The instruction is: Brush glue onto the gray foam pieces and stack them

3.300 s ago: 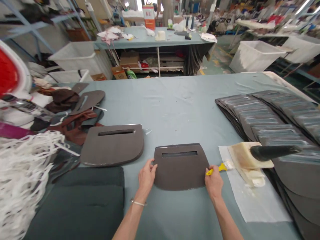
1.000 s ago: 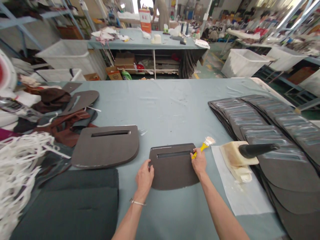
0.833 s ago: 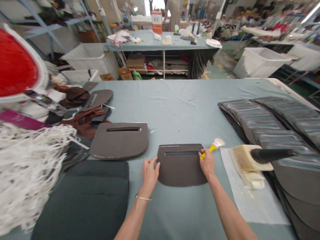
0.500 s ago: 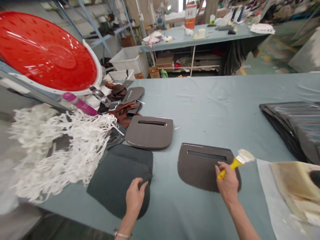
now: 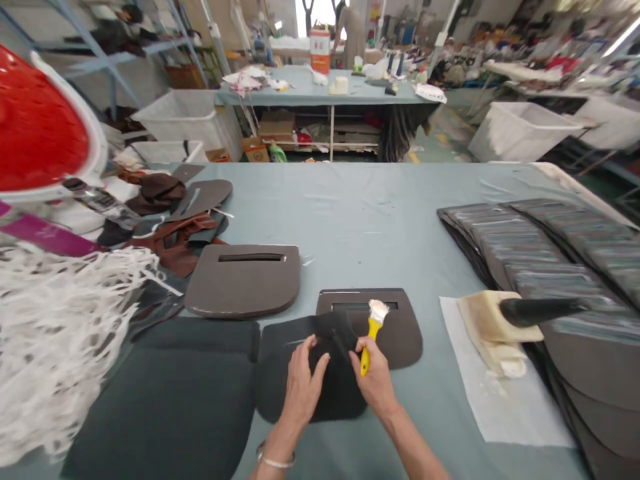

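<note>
A black fabric piece (image 5: 330, 393) lies in front of me, overlapping the lower left of a brown panel with a slot (image 5: 400, 340). My left hand (image 5: 304, 380) rests on this fabric with thumb and fingers apart. A yellow-handled brush (image 5: 373, 333), bristles up, is in my right hand (image 5: 373, 373), whose fingertips are at the fabric's right edge. Another slotted brown panel (image 5: 245, 283) lies to the upper left. More black fabric (image 5: 175, 393) is spread at the lower left.
Stacked brown panels (image 5: 590, 360) line the right side. A cream container with a black handle (image 5: 487, 320) stands on a white sheet (image 5: 500, 413). White netting (image 5: 65, 340), brown scraps (image 5: 175, 240) and a red dish (image 5: 40, 127) are at the left.
My left hand has moved right with a black piece, now lying partly over the right panel. My right hand has moved left with the brush, which points more upright. The view has turned right.
</note>
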A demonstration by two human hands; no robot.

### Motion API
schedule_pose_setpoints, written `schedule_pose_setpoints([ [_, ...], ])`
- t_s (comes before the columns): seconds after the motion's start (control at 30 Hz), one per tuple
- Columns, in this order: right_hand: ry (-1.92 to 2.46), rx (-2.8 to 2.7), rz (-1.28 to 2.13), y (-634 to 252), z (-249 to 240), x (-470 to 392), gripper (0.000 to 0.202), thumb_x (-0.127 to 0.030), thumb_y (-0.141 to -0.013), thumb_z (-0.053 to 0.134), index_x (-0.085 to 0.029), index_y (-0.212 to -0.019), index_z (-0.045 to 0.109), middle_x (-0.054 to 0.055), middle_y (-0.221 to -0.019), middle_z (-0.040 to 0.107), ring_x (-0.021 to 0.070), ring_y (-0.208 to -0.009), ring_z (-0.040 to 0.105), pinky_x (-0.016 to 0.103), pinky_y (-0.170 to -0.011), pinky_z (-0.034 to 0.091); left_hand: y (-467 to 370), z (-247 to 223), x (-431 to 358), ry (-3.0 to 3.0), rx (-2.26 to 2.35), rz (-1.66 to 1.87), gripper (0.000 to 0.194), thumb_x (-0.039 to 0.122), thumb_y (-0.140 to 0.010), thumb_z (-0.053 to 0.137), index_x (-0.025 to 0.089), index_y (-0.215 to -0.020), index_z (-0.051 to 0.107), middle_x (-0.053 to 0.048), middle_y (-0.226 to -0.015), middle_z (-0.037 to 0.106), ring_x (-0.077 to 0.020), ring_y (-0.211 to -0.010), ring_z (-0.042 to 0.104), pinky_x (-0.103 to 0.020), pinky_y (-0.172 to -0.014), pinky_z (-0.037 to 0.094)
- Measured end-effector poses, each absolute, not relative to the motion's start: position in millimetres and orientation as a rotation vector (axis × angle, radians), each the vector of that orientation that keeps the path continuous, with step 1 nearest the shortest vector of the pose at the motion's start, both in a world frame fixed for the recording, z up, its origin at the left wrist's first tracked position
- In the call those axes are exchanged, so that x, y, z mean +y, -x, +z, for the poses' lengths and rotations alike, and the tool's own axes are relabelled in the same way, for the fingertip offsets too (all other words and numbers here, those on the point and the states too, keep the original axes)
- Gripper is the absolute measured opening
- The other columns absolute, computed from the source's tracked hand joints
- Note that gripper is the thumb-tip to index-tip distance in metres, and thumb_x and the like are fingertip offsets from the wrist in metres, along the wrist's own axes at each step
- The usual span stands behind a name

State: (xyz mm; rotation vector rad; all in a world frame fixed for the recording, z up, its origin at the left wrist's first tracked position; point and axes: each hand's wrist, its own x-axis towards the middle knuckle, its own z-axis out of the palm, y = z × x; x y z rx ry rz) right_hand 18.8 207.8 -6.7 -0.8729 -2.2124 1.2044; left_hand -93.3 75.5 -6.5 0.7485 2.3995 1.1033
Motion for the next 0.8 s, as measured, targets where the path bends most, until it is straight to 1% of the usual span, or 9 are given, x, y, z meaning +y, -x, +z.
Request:
schedule_pose_setpoints([
  [0.07,0.991,-2.240,1.094,-47.7,-14.9,243.6,0.005,-0.022,-0.081,0.046,-0.022,-0.084,0.042,0.001,-0.082,0.051,0.0135,-0.074,0.051,0.025,-0.071,0.043,79.9,-21.7,76.8,-1.048,2.505,0.866,0.047,0.040,-0.088,0.043,0.022,-0.132,0.043,-0.011,-0.137,0.049,-0.0255,-0.130,0.039,-0.049,-0.107,0.030],
  [0.13,1.087,-2.275,0.993,-76.2,-24.9,274.0,0.008,-0.022,-0.079,0.045,-0.021,-0.086,0.042,0.004,-0.089,0.054,0.0159,-0.082,0.053,0.028,-0.077,0.043,66.0,-34.0,76.3,-1.325,2.510,0.655,0.048,0.036,-0.089,0.042,0.025,-0.135,0.040,-0.008,-0.144,0.040,-0.0270,-0.137,0.027,-0.052,-0.108,0.026],
  [0.23,1.151,-2.315,0.865,-107.3,-40.9,300.8,0.010,-0.021,-0.078,0.043,-0.021,-0.088,0.042,0.009,-0.104,0.055,0.0202,-0.098,0.053,0.034,-0.086,0.042,49.6,-44.3,78.7,-1.606,2.476,0.465,0.053,0.031,-0.088,0.043,0.026,-0.140,0.032,-0.007,-0.149,0.031,-0.0267,-0.139,0.022,-0.051,-0.109,0.027],
  [0.33,1.169,-2.341,0.776,-120.6,-54.6,307.6,0.014,-0.019,-0.078,0.040,-0.020,-0.092,0.044,0.011,-0.110,0.054,0.0218,-0.106,0.052,0.036,-0.086,0.043,43.6,-47.4,87.9,-1.706,2.510,0.373,0.055,0.029,-0.088,0.043,0.025,-0.142,0.029,-0.006,-0.151,0.027,-0.0266,-0.140,0.020,-0.051,-0.108,0.029],
  [0.43,1.188,-2.355,0.710,-123.7,-63.2,307.1,0.017,-0.018,-0.080,0.039,-0.020,-0.095,0.045,0.012,-0.109,0.054,0.0221,-0.106,0.053,0.035,-0.083,0.045,46.1,-47.7,99.4,-1.740,2.533,0.326,0.053,0.028,-0.089,0.042,0.024,-0.141,0.031,-0.005,-0.151,0.026,-0.0265,-0.141,0.018,-0.051,-0.109,0.030],
  [0.53,1.229,-2.355,0.648,-125.3,-66.1,307.8,0.016,-0.018,-0.080,0.038,-0.021,-0.094,0.045,0.012,-0.114,0.053,0.0232,-0.109,0.051,0.035,-0.081,0.045,50.0,-46.6,107.0,-1.783,2.508,0.295,0.053,0.028,-0.089,0.043,0.024,-0.141,0.031,-0.005,-0.152,0.024,-0.0264,-0.141,0.017,-0.050,-0.109,0.031],
  [0.63,1.253,-2.392,0.559,-127.2,-64.7,310.7,0.017,-0.019,-0.080,0.040,-0.021,-0.095,0.045,0.011,-0.116,0.052,0.0239,-0.105,0.051,0.036,-0.080,0.045,50.9,-44.9,109.6,-1.791,2.502,0.279,0.054,0.027,-0.089,0.042,0.024,-0.142,0.029,-0.004,-0.152,0.023,-0.0262,-0.141,0.016,-0.050,-0.109,0.031],
  [0.73,1.265,-2.409,0.432,-124.8,-61.6,314.9,0.014,-0.021,-0.079,0.044,-0.021,-0.093,0.046,0.010,-0.105,0.055,0.0236,-0.093,0.051,0.037,-0.080,0.042,50.3,-44.2,109.5,-1.789,2.509,0.281,0.054,0.025,-0.089,0.041,0.024,-0.142,0.028,-0.004,-0.153,0.022,-0.0261,-0.141,0.015,-0.050,-0.110,0.031],
  [0.8,1.299,-2.378,0.377,-118.5,-60.6,318.5,0.012,-0.026,-0.081,0.045,-0.021,-0.092,0.046,0.008,-0.097,0.056,0.0228,-0.086,0.049,0.036,-0.078,0.041,50.5,-44.1,109.0,-1.796,2.499,0.282,0.054,0.026,-0.089,0.041,0.023,-0.142,0.028,-0.004,-0.153,0.021,-0.0260,-0.141,0.015,-0.050,-0.110,0.031],
])
